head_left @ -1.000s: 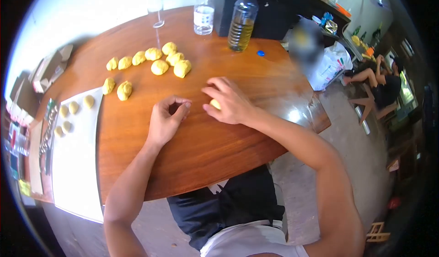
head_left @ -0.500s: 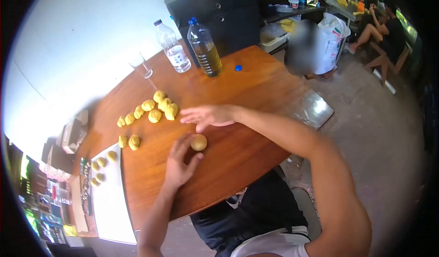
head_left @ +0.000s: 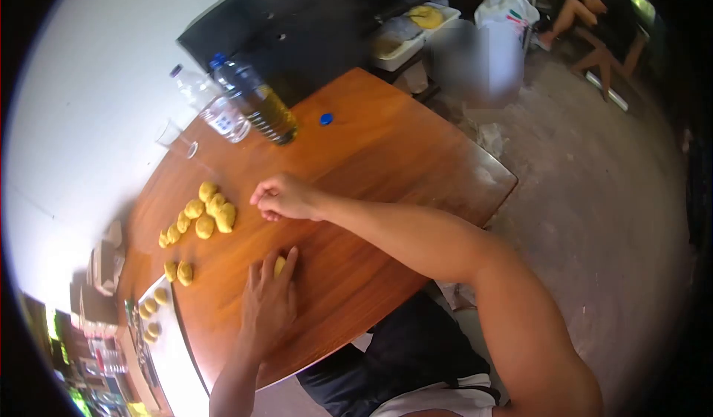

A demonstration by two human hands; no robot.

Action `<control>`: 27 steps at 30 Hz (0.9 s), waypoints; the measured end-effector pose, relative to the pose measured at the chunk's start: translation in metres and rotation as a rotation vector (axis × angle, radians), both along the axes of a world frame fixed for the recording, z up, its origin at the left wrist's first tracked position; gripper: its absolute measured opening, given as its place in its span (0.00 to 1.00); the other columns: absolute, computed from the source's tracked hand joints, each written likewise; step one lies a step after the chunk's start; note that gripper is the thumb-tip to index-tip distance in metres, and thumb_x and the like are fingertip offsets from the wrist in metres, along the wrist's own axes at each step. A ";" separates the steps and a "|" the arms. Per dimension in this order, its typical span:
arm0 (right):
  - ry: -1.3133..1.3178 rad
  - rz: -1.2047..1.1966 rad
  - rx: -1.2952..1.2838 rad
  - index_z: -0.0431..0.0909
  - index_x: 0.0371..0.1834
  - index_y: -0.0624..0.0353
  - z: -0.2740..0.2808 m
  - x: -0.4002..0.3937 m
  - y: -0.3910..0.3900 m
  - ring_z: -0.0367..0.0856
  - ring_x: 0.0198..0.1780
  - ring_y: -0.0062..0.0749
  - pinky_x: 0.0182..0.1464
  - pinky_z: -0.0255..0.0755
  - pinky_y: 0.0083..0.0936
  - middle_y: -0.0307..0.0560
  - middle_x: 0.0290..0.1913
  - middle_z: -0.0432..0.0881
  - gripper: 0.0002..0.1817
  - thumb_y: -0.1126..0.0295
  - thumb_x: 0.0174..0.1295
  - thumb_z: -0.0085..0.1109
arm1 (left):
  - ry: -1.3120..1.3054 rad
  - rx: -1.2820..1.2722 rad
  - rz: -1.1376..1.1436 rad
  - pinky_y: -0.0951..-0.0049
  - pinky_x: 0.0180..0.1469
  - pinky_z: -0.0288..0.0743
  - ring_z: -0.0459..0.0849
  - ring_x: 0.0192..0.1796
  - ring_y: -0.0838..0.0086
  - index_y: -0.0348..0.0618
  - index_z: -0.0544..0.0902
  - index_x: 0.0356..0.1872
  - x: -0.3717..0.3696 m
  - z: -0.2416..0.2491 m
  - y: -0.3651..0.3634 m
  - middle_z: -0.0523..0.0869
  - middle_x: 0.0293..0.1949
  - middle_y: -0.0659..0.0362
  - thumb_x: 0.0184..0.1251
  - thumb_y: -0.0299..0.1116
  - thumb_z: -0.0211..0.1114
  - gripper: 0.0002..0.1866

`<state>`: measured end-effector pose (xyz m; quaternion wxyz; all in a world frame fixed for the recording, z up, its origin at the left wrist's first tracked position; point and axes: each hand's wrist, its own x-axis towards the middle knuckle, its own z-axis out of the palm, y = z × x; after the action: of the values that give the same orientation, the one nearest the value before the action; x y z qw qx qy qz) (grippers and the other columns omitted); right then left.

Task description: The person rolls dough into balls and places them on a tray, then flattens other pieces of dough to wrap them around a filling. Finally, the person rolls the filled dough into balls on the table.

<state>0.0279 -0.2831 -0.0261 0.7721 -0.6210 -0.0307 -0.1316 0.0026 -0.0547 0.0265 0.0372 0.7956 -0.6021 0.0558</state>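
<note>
My left hand (head_left: 269, 302) rests low over the wooden table, its thumb and fingers around a smooth yellow dough ball (head_left: 280, 266) that is partly hidden by them. My right hand (head_left: 284, 197) hovers farther forward with its fingers curled in, and nothing shows in them. Just left of it, rough yellow dough lumps (head_left: 204, 227) lie in a cluster. Two more dough lumps (head_left: 185, 273) sit closer to me. Several small rounded dough balls (head_left: 160, 296) are set on a white sheet (head_left: 174, 343) at the left.
At the table's back stand a clear bottle (head_left: 223, 116), a bottle of yellow liquid (head_left: 264, 109) and a drinking glass (head_left: 178, 141). A blue cap (head_left: 326, 119) lies near them. Boxes (head_left: 95, 302) are stacked at the left. A seated person (head_left: 605, 16) is in the far right background.
My left hand has closed around the dough ball beside it. My right hand has gone from spread fingers to curled ones. The camera view has shifted, moving the table's contents left and down.
</note>
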 end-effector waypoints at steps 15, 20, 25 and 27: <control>0.000 -0.031 -0.130 0.82 0.46 0.68 -0.002 0.005 0.004 0.82 0.32 0.24 0.35 0.78 0.23 0.47 0.31 0.85 0.09 0.73 0.73 0.55 | 0.310 -0.315 0.021 0.54 0.71 0.73 0.80 0.67 0.47 0.38 0.87 0.56 0.015 -0.039 0.007 0.83 0.63 0.42 0.65 0.29 0.71 0.19; -0.017 -0.058 -0.200 0.83 0.43 0.65 -0.015 0.012 0.009 0.83 0.30 0.24 0.31 0.77 0.22 0.46 0.30 0.86 0.09 0.71 0.74 0.55 | 0.223 -0.266 0.136 0.58 0.66 0.78 0.82 0.65 0.49 0.39 0.85 0.58 0.009 -0.025 0.032 0.82 0.64 0.44 0.64 0.30 0.70 0.21; -0.002 0.008 -0.227 0.81 0.47 0.68 -0.002 0.004 0.004 0.80 0.33 0.19 0.35 0.74 0.19 0.42 0.31 0.83 0.09 0.75 0.70 0.55 | 0.426 -0.188 -0.319 0.53 0.75 0.68 0.73 0.73 0.46 0.42 0.84 0.61 0.065 -0.026 -0.016 0.78 0.68 0.45 0.63 0.31 0.69 0.24; 0.010 -0.004 -0.240 0.81 0.47 0.69 -0.002 0.001 0.005 0.80 0.34 0.19 0.36 0.75 0.19 0.42 0.31 0.83 0.09 0.75 0.70 0.55 | 0.436 -0.190 -0.401 0.52 0.76 0.67 0.72 0.73 0.47 0.43 0.83 0.62 0.057 -0.030 -0.013 0.76 0.70 0.45 0.63 0.30 0.68 0.24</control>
<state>0.0285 -0.2778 -0.0281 0.6922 -0.7095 -0.0412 -0.1256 0.0592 -0.0678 -0.0033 0.2500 0.6470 -0.7171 -0.0685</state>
